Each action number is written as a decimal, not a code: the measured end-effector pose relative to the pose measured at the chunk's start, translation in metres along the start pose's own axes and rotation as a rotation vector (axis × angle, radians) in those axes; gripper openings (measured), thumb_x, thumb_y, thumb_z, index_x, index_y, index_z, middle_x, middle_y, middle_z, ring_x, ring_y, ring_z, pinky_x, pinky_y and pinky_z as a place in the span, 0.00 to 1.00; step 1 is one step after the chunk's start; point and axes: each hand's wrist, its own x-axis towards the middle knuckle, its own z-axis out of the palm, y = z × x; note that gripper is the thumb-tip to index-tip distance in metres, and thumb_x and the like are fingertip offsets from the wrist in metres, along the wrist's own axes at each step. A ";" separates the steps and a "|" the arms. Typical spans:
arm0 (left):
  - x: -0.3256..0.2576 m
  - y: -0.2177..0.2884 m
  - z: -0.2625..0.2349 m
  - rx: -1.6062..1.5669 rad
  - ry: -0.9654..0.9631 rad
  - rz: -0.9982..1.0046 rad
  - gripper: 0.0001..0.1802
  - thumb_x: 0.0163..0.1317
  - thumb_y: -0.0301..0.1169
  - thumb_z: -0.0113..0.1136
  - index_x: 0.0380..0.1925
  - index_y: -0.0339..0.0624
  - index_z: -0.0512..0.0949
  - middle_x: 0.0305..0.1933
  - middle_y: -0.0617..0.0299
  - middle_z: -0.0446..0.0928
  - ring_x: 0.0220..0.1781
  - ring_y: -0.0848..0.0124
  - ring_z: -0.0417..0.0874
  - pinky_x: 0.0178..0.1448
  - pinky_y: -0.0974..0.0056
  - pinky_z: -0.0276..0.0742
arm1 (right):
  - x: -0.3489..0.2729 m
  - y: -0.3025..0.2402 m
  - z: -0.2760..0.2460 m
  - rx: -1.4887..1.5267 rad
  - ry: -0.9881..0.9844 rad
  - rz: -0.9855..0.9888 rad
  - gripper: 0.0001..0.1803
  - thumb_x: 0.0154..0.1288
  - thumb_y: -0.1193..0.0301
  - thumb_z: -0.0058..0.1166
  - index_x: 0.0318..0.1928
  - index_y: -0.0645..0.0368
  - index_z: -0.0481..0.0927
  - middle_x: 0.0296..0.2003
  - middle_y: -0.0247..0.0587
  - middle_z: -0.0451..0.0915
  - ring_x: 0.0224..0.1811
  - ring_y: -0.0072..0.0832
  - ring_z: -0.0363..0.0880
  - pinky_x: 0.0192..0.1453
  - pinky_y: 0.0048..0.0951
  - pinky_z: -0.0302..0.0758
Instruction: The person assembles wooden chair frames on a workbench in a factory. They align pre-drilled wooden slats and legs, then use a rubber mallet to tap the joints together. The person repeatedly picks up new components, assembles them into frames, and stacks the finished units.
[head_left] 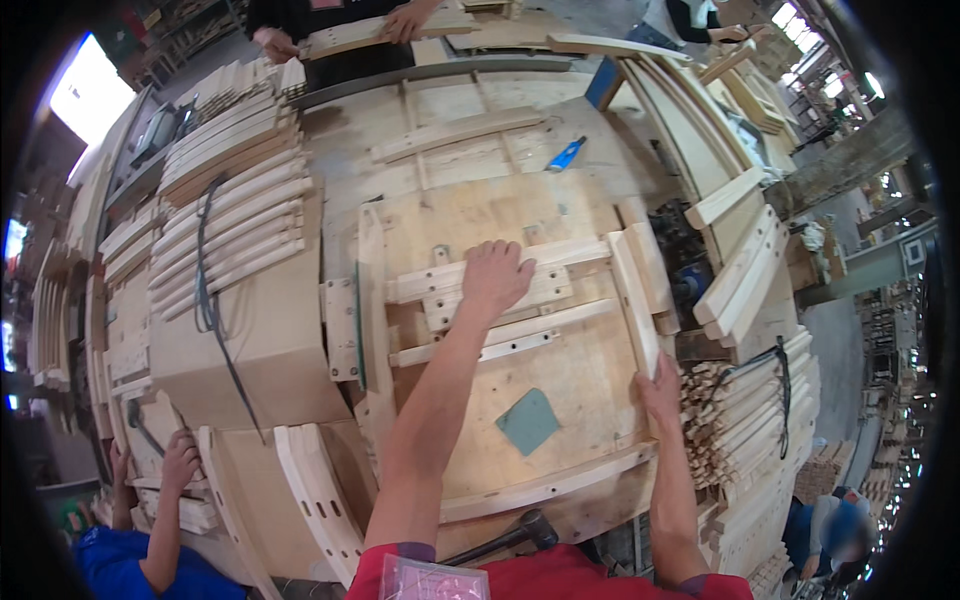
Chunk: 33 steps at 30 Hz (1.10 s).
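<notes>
A wooden frame lies on the plywood work board [590,400] in front of me. My left hand [497,280] is laid over its upper rail [570,252], fingers curled across the wood beside a drilled block. My right hand [660,388] grips the near end of the wooden side post [634,300], into which the rails run. A second, thinner rail [590,313] lies nearer to me, next to a strip with dark holes. The opposite side post [372,290] stands along the board's left.
A green pad [528,421] and a curved slat [550,487] lie nearer me, with a black mallet [538,528] at the edge. A blue-handled tool [567,154] lies beyond. Slat stacks [230,230] flank the left, bundled sticks [745,410] the right. Co-workers' hands [180,460] show left and far.
</notes>
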 end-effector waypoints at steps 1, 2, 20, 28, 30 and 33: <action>0.002 0.004 0.001 -0.009 -0.023 -0.010 0.23 0.73 0.50 0.50 0.47 0.41 0.79 0.49 0.51 0.82 0.58 0.54 0.79 0.62 0.45 0.68 | -0.002 0.009 -0.003 -0.045 0.039 -0.032 0.35 0.57 0.74 0.64 0.67 0.66 0.72 0.55 0.57 0.78 0.60 0.52 0.77 0.65 0.44 0.73; 0.001 0.005 0.002 -0.001 -0.047 -0.026 0.23 0.74 0.50 0.50 0.47 0.41 0.79 0.49 0.51 0.81 0.57 0.54 0.79 0.62 0.45 0.68 | -0.002 0.008 0.002 -0.076 0.069 -0.069 0.37 0.56 0.76 0.64 0.68 0.68 0.71 0.56 0.56 0.77 0.61 0.50 0.77 0.66 0.41 0.73; -0.033 0.116 0.045 0.013 0.064 0.464 0.21 0.64 0.45 0.65 0.47 0.40 0.81 0.51 0.54 0.79 0.56 0.57 0.78 0.61 0.43 0.69 | -0.015 0.010 0.006 -0.043 0.129 0.007 0.34 0.58 0.70 0.61 0.66 0.61 0.72 0.55 0.59 0.78 0.59 0.56 0.77 0.64 0.48 0.74; -0.037 0.116 0.064 0.111 -0.037 0.435 0.15 0.64 0.40 0.65 0.41 0.40 0.83 0.42 0.56 0.82 0.55 0.61 0.79 0.70 0.45 0.58 | -0.014 0.011 0.013 -0.077 0.073 0.020 0.38 0.57 0.76 0.63 0.71 0.62 0.69 0.57 0.56 0.77 0.62 0.51 0.76 0.68 0.42 0.71; -0.037 0.115 0.062 0.111 -0.062 0.407 0.15 0.64 0.40 0.65 0.41 0.40 0.83 0.42 0.57 0.83 0.56 0.61 0.79 0.71 0.45 0.58 | -0.014 0.010 0.016 -0.063 0.088 -0.004 0.38 0.57 0.77 0.63 0.70 0.62 0.69 0.56 0.56 0.77 0.62 0.51 0.76 0.68 0.42 0.71; -0.036 0.109 0.059 0.058 -0.082 0.378 0.15 0.64 0.40 0.65 0.41 0.40 0.82 0.41 0.58 0.83 0.55 0.61 0.78 0.71 0.44 0.57 | -0.012 0.003 0.017 -0.031 0.054 0.013 0.38 0.58 0.77 0.63 0.70 0.63 0.69 0.56 0.56 0.77 0.62 0.51 0.76 0.68 0.42 0.71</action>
